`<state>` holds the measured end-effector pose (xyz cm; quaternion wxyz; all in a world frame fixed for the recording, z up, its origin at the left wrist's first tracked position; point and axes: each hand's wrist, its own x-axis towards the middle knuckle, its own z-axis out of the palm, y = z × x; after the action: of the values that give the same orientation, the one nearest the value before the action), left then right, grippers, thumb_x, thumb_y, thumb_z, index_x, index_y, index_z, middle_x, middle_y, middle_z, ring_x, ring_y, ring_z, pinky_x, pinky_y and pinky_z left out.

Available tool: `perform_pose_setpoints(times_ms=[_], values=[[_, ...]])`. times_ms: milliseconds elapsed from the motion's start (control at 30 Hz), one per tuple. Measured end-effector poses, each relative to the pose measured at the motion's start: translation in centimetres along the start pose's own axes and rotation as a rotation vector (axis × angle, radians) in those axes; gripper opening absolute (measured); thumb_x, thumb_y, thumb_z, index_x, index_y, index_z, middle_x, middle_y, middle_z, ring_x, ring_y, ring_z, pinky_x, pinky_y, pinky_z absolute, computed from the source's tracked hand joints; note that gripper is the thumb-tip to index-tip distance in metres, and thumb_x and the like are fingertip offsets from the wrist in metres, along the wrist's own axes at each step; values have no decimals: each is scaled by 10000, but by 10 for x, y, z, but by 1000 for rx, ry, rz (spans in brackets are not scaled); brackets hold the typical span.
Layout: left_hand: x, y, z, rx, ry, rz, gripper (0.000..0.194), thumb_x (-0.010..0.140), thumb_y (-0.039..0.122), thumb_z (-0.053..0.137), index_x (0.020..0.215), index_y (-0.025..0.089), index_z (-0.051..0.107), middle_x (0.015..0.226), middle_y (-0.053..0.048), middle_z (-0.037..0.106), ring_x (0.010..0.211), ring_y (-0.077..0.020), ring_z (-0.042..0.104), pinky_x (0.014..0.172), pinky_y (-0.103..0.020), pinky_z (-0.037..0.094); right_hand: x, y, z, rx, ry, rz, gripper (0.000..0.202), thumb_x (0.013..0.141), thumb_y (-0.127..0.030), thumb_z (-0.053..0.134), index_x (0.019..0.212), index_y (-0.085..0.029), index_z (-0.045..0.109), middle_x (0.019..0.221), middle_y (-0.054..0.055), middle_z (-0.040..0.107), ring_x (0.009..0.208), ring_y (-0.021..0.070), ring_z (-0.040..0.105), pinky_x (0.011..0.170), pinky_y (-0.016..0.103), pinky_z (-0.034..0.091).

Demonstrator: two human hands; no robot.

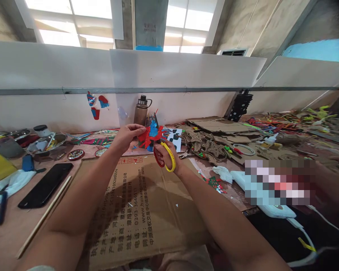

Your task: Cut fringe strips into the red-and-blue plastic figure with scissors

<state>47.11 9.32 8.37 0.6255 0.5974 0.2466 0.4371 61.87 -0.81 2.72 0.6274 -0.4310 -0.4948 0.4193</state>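
Observation:
My left hand (129, 138) pinches the left edge of a red and blue cut-out piece (152, 134), which looks like fabric or foil. On its other side my right hand (167, 156) is closed around scissors with yellow and red handles (169, 162). The scissor blades are mostly hidden behind my fingers and the piece, so I cannot tell whether they touch it. Both hands are raised over the far edge of a printed cardboard sheet (158, 210), where small scraps lie.
A brown bottle (141, 110) stands behind my hands. On the left lie a black phone (45, 185) and a wooden stick (45, 214). Braided cord pieces (206, 145) are heaped to the right, near a white power bank (277, 205) with a cable. Small red and blue pieces (103, 101) hang on the wall.

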Motion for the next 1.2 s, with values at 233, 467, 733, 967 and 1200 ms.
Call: perform_pose_setpoints(times_ms=[233, 467, 733, 967, 1200], values=[[2, -5, -2, 29, -30, 6, 373, 561, 417, 936, 748, 146, 760, 738, -76, 718, 591, -134, 615, 588, -271, 499, -1, 1, -2, -19, 0, -25, 332, 753, -466, 677, 806, -242, 437, 500, -131, 367, 338, 47, 288, 317, 191, 273], [2, -5, -2, 92, -69, 21, 350, 615, 435, 902, 755, 143, 766, 688, -54, 689, 546, -103, 558, 534, -238, 425, -1, 3, -3, -60, 14, -56, 298, 768, -462, 641, 801, -245, 440, 492, -129, 357, 330, 58, 299, 299, 199, 289], [-1, 4, -1, 47, -34, -2, 328, 560, 384, 930, 715, 148, 763, 693, -68, 704, 562, -123, 587, 556, -255, 475, -1, -1, -2, -106, 27, -38, 290, 758, -447, 647, 773, -242, 441, 486, -120, 357, 336, 55, 290, 308, 201, 270], [-1, 5, -3, 29, -25, 3, 328, 556, 374, 937, 731, 151, 772, 733, -81, 726, 603, -142, 632, 603, -269, 531, 0, 4, -3, -93, 43, -15, 317, 741, -460, 691, 809, -234, 479, 505, -111, 398, 369, 57, 314, 336, 198, 281], [-1, 6, -4, 31, -29, 13, 349, 544, 383, 936, 732, 144, 766, 715, -76, 718, 588, -136, 623, 588, -258, 516, 2, 4, -5, -123, 30, -66, 276, 769, -447, 639, 760, -229, 470, 511, -99, 398, 373, 52, 305, 353, 202, 262]])
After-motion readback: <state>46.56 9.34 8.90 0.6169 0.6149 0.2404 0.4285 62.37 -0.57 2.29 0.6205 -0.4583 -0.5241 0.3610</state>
